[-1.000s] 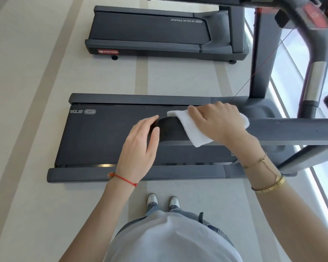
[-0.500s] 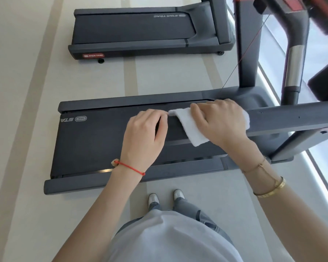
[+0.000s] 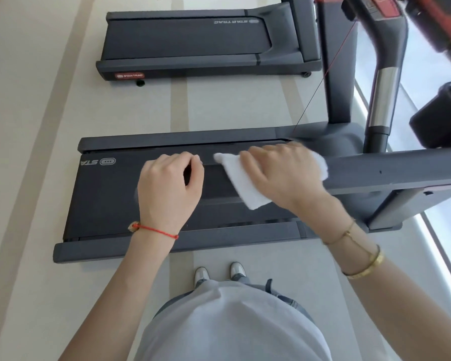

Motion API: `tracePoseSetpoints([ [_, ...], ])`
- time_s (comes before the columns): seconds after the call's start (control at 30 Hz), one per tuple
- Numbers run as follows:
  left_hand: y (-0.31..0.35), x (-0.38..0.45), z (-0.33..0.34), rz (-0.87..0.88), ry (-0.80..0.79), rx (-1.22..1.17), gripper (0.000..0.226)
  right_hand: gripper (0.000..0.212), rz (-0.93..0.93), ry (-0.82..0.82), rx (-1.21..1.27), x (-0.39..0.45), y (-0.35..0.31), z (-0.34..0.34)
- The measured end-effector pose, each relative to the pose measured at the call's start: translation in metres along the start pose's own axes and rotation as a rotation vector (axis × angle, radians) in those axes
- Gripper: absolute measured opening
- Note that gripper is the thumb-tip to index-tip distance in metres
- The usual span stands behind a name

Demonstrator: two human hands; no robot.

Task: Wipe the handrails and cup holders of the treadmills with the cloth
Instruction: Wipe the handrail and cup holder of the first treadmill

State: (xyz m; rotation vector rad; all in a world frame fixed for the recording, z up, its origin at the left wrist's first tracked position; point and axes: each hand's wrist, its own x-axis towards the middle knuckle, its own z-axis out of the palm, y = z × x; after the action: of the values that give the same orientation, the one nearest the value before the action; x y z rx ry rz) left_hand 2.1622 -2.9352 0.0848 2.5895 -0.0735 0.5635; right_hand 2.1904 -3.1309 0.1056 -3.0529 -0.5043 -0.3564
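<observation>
right grip (image 3: 279, 175) over cloth (image 3: 242, 183) on handrail (image 3: 391, 173)

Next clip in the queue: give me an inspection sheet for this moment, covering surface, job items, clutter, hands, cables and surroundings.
Surface: pale striped floor; near treadmill's belt bare.
Job items: white cloth draped over the grey handrail; black cup holder at right, not yet reached.
Clutter: nothing seen.
Hands: right hand presses the cloth on the handrail; left hand grips the rail's end, bare.
Cables: thin red cord runs from the console down to the deck.
Surroundings: second treadmill beyond; bright window strip at right.
</observation>
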Motion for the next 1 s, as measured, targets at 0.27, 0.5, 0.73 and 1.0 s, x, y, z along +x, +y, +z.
tracePoseSetpoints([
  [0.27,0.002,0.0,0.011,-0.057,0.063,0.072,0.042,0.046,0.002,0.03,0.027,-0.011,0.034,0.0],
  [0.5,0.004,0.001,0.013,-0.092,0.081,0.117,0.039,0.053,-0.031,-0.387,0.184,0.033,0.027,0.001],
  [0.73,0.004,0.001,0.014,-0.113,0.081,0.133,0.037,0.048,-0.179,-0.004,0.042,-0.01,0.035,0.002],
  [1.0,0.004,0.001,0.016,-0.12,0.093,0.142,0.037,0.034,-0.123,0.167,-0.009,-0.007,0.028,0.011],
])
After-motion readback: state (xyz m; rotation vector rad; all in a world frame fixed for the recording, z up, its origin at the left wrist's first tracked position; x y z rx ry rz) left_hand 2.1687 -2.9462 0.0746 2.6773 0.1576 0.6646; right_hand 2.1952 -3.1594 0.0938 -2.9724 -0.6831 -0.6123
